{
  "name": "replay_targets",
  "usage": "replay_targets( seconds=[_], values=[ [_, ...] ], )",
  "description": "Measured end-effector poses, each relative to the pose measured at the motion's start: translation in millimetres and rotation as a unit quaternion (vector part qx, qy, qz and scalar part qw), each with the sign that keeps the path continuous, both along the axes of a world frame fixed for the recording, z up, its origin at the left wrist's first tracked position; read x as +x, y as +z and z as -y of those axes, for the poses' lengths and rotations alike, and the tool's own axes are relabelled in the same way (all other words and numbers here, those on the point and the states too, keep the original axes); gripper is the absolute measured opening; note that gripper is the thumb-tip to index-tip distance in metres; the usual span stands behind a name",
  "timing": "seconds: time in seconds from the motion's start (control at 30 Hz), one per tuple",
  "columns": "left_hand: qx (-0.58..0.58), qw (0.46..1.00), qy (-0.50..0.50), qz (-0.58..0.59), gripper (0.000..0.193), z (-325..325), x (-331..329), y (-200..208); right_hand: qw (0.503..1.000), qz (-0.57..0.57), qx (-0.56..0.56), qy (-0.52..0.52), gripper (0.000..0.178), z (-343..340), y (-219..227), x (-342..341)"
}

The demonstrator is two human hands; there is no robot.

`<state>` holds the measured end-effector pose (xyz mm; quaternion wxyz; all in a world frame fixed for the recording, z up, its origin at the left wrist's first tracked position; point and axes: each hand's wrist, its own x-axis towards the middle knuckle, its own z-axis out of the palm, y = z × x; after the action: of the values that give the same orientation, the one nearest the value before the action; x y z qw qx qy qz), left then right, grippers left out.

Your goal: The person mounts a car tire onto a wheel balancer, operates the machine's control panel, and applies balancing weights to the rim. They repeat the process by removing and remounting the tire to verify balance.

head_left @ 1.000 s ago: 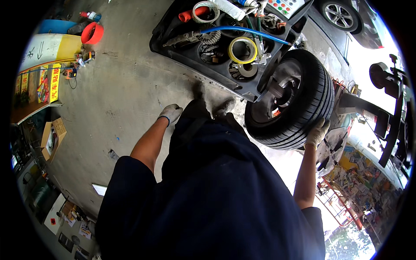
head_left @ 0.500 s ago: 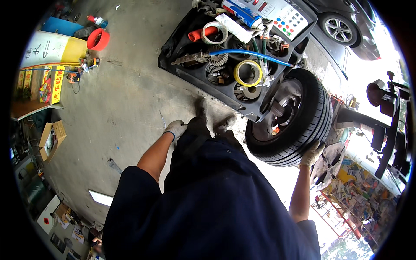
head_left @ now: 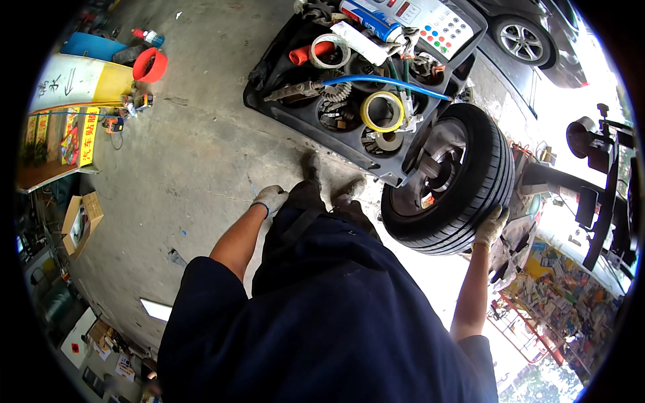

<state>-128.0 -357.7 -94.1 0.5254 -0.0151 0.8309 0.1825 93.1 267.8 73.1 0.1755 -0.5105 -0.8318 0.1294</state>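
On the right, a car wheel [head_left: 494, 161] with a black tyre and a dark rim sits mounted on the shaft of a wheel balancer [head_left: 306, 134]. My right hand [head_left: 492, 226], in a pale work glove, lies against the near side of the tread with its fingers stretched along it. My left hand [head_left: 271, 199], gloved too, hangs beside my left thigh with the fingers bent inward. Nothing sticks out of it, though the palm side is hidden. The balancer's black tray holds a roll of yellow tape [head_left: 383, 112], a blue spray can [head_left: 371, 20] and a blue strip [head_left: 386, 82].
A button panel [head_left: 440, 30] tops the balancer's far side. Beyond it stands a dark car [head_left: 547, 40]. Left are a red bucket [head_left: 150, 64], a yellow-and-white cabinet [head_left: 84, 84] and an open cardboard box [head_left: 82, 225]. A red metal frame [head_left: 531, 332] stands at lower right.
My right hand has moved a little up and right along the tyre tread. My left hand stays by my thigh, and the view has shifted slightly.
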Motion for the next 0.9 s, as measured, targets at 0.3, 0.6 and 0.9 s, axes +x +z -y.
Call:
replay_targets(
  seconds=[0.3,0.6,0.9],
  values=[
    [-0.001,1.000,0.008,0.002,0.054,10.3,11.3,-3.6,1.000,-0.002,0.014,-0.012,0.069,13.3,-5.3,8.5],
    [0.000,1.000,-0.017,-0.002,0.055,-14.4,-1.4,11.1,0.999,-0.040,-0.007,-0.021,0.065,35.1,-13.0,31.0],
    [0.015,1.000,-0.014,-0.015,0.055,-12.0,-5.0,3.2,0.999,-0.039,-0.016,-0.023,0.068,32.4,-7.7,22.3]
  ],
)
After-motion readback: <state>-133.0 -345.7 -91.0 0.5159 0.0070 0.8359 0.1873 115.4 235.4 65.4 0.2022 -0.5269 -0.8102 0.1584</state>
